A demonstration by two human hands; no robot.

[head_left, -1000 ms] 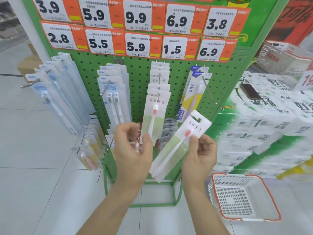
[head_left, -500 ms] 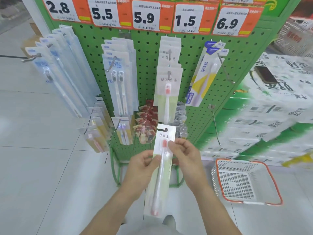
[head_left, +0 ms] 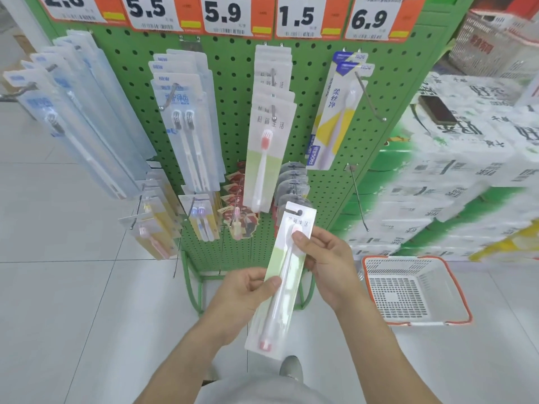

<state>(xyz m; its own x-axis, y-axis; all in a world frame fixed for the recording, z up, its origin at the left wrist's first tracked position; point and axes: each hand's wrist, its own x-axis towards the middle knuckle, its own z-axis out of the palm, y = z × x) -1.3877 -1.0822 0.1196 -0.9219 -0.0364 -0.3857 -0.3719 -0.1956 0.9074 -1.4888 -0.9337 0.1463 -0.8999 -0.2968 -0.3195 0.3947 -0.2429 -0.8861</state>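
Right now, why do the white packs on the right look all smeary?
In the head view, the stacked packs near the right edge are smeared by blur, while the toothbrush pack in the middle looks sharp. The wide lens of the same view makes the green rack lean and bend outward.

Light is bright and even, seemingly from overhead, leaving only faint soft shadows on the pale floor [head_left: 73,287]. The wide lens bows the green pegboard [head_left: 233,83] toward the edges. The stacked cartons [head_left: 466,176] at right are smeared with blur, while the toothbrush packet [head_left: 281,258] and price tags [head_left: 294,16] stay fairly sharp.
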